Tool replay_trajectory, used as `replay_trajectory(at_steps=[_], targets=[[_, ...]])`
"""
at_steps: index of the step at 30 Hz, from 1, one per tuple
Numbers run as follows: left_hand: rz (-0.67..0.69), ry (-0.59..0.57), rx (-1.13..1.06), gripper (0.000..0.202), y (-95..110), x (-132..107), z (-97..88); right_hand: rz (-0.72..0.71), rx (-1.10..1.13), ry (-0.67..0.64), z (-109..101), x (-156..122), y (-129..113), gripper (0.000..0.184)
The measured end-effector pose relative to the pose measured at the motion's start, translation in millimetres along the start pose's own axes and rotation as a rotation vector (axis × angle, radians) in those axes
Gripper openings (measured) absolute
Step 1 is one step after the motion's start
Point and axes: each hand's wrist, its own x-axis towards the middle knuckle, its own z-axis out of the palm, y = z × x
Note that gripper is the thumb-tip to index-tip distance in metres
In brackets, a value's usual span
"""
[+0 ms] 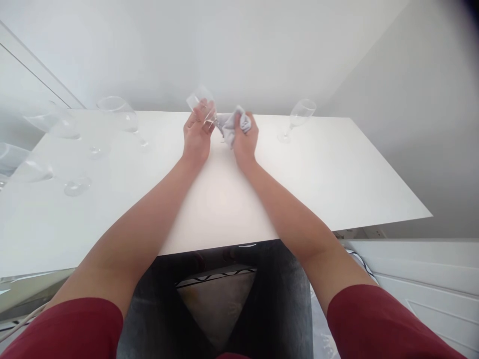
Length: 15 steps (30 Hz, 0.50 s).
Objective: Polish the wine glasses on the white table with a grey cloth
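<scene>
Above the far middle of the white table, my left hand (198, 132) is closed around the bowl of a clear wine glass (201, 97). The glass is tilted, its rim pointing up and left and its stem toward my other hand. My right hand (246, 139) grips a crumpled pale grey cloth (232, 124), which is wrapped about the glass's stem and foot end. The cloth hides most of the foot.
A single stemmed glass (300, 113) stands to the right on the white table (318, 179). On the left are several larger wine glasses, among them one near the back (119, 113) and one nearer me (32, 167). A wall (239, 50) rises behind the table.
</scene>
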Motion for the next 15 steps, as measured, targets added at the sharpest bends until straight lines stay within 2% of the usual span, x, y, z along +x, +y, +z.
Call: replay_trajectory(at_steps=[2, 4, 7, 12, 15], targets=[[0.013, 0.056, -0.006, 0.034, 1.1, 1.8, -2.8, 0.042, 0.097, 0.053, -2.9, 6.8, 1.8, 0.041], [0.044, 0.072, 0.018, 0.036, 3.1, 1.3, -2.6, 0.129, 0.18, -0.053, -3.0, 11.9, 3.6, 0.044], [0.054, -0.008, 0.05, 0.042, 6.0, -4.0, 3.8, 0.256, 0.211, -0.226, 0.8, 14.2, 4.8, 0.052], [-0.032, -0.147, 0.097, 0.06, 3.0, -9.1, 12.8, 0.273, 0.109, -0.077, -1.9, 17.1, 2.1, 0.055], [-0.021, -0.188, 0.131, 0.059, -3.9, -3.5, 8.8, 0.13, -0.01, 0.005, -4.9, 14.0, -2.6, 0.049]])
